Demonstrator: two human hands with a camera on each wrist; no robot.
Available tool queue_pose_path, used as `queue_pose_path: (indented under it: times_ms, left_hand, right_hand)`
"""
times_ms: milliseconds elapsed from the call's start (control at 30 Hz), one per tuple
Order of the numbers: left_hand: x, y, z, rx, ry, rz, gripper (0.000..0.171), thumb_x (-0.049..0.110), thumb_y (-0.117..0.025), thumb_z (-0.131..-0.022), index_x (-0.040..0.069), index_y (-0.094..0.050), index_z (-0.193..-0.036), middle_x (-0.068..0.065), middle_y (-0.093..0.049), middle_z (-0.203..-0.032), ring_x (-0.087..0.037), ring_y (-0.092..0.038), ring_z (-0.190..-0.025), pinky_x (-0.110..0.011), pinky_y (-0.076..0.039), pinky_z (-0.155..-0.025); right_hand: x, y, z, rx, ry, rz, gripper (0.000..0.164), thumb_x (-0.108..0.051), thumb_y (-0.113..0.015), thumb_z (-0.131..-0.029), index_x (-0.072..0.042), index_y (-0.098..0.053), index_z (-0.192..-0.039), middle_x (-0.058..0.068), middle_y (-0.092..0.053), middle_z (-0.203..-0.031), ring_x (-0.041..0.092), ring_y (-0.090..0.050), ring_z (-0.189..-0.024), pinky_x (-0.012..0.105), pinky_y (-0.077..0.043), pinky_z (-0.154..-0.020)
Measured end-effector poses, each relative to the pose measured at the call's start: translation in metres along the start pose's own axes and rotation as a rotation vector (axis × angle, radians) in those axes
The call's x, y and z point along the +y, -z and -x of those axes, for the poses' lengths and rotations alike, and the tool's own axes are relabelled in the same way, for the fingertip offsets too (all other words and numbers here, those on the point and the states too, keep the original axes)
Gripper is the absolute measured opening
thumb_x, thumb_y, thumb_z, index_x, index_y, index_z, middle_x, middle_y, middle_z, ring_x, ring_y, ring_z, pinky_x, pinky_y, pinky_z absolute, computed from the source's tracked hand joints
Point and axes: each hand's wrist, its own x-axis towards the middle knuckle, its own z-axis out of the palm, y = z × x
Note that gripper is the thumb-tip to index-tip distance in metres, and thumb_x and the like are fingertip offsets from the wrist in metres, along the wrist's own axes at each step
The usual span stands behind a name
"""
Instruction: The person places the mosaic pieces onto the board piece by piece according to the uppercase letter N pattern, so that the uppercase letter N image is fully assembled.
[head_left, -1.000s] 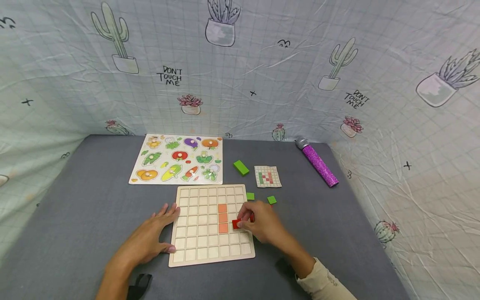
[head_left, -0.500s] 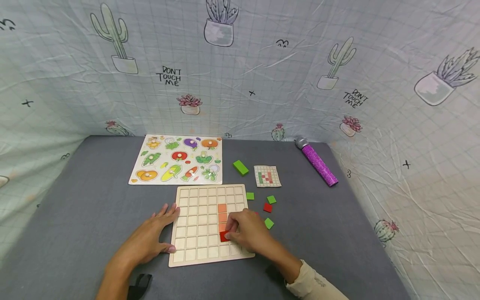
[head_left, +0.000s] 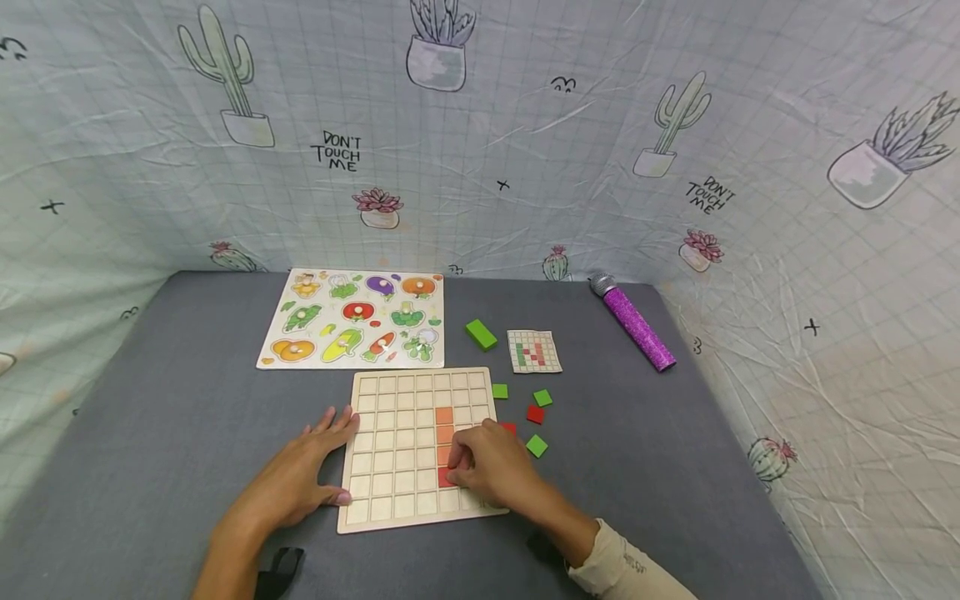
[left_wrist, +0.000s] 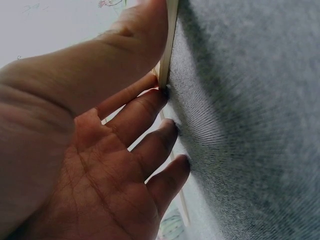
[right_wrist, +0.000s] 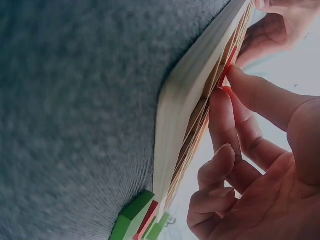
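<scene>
A wooden grid board (head_left: 384, 461) lies on the grey table. My left hand (head_left: 298, 471) rests at its left edge, fingers spread and thumb touching the near part of that edge. With thumb and fingers, my right hand (head_left: 498, 465) pinches a red square tile (head_left: 444, 477) at a cell of the board. Directly above that cell runs a column of three orange squares (head_left: 445, 435). In the right wrist view, the thumb and fingertips meet at the thin red tile (right_wrist: 227, 67), tilted in the grid. My right fingers partly hide it in the head view.
Right of the board lie loose green tiles (head_left: 537, 446) and red tiles (head_left: 536, 414). Behind them are a green block (head_left: 482, 334) and a small pattern card (head_left: 535, 351). A vegetable puzzle board (head_left: 322, 335) is at the back left, a purple glitter microphone (head_left: 637, 327) at the back right.
My right hand has carried the red tile leftward from the board's right side to the cell below the orange column, where it now sits lower. My left hand stays at the board's edge.
</scene>
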Motion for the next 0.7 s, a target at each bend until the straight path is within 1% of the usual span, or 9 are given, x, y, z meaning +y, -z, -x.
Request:
queue_pose_path:
  times_ms: [200, 300, 400, 467, 567, 700]
  left_hand:
    - [0.0, 0.0, -0.001, 0.006, -0.004, 0.003, 0.109, 0.023, -0.098, -0.065, 0.002, -0.047, -0.159, -0.02, -0.039, -0.168, -0.049, -0.03, -0.159, -0.07, -0.028, -0.126]
    - [-0.001, 0.0, -0.001, 0.003, -0.004, 0.005, 0.109, 0.023, -0.098, -0.066, 0.002, -0.047, -0.159, -0.02, -0.039, -0.169, -0.049, -0.03, -0.159, -0.07, -0.028, -0.126]
    - [-0.001, 0.0, -0.001, 0.0, -0.005, 0.0, 0.109, 0.023, -0.098, -0.066, 0.002, -0.046, -0.16, -0.02, -0.039, -0.169, -0.048, -0.03, -0.159, -0.07, -0.028, -0.126]
    - [-0.001, 0.0, -0.001, -0.001, -0.004, -0.003, 0.109, 0.022, -0.098, -0.066, 0.002, -0.046, -0.16, -0.02, -0.039, -0.169, -0.049, -0.03, -0.159, -0.07, -0.028, -0.126]
    - [-0.001, 0.0, -0.001, -0.002, -0.005, -0.003, 0.109, 0.022, -0.098, -0.066, 0.002, -0.046, -0.16, -0.02, -0.039, -0.169, -0.049, -0.03, -0.159, -0.07, -0.028, -0.126]
    - [-0.001, 0.0, 0.0, 0.0, -0.005, 0.001, 0.109, 0.022, -0.098, -0.066, 0.002, -0.046, -0.16, -0.02, -0.039, -0.168, -0.048, -0.03, -0.159, -0.07, -0.028, -0.126]
  right_hand:
    - [0.005, 0.006, -0.001, 0.009, 0.019, -0.046, 0.021, -0.018, -0.094, -0.079, -0.026, -0.075, -0.074, -0.016, -0.063, -0.066, 0.004, -0.051, -0.074, 0.018, -0.041, -0.061]
    - [0.009, 0.012, 0.0, 0.025, 0.015, -0.091, 0.019, -0.015, -0.094, -0.078, -0.023, -0.077, -0.078, -0.014, -0.065, -0.069, 0.01, -0.057, -0.078, 0.019, -0.042, -0.064]
    - [0.015, 0.019, 0.002, 0.05, -0.012, -0.121, 0.018, -0.013, -0.094, -0.079, -0.019, -0.078, -0.083, -0.012, -0.066, -0.072, 0.015, -0.058, -0.08, 0.021, -0.043, -0.064]
    - [0.021, 0.023, 0.003, 0.071, -0.025, -0.125, 0.018, -0.01, -0.093, -0.079, -0.017, -0.079, -0.087, -0.011, -0.067, -0.074, 0.017, -0.057, -0.081, 0.023, -0.043, -0.066]
    - [0.032, 0.029, 0.004, 0.104, -0.043, -0.108, 0.02, -0.01, -0.093, -0.079, -0.016, -0.079, -0.092, -0.008, -0.071, -0.079, 0.016, -0.055, -0.083, 0.026, -0.045, -0.07]
    - [0.047, 0.036, 0.004, 0.141, -0.074, -0.078, 0.025, -0.011, -0.095, -0.078, -0.017, -0.08, -0.096, -0.003, -0.074, -0.089, 0.015, -0.055, -0.088, 0.029, -0.046, -0.076]
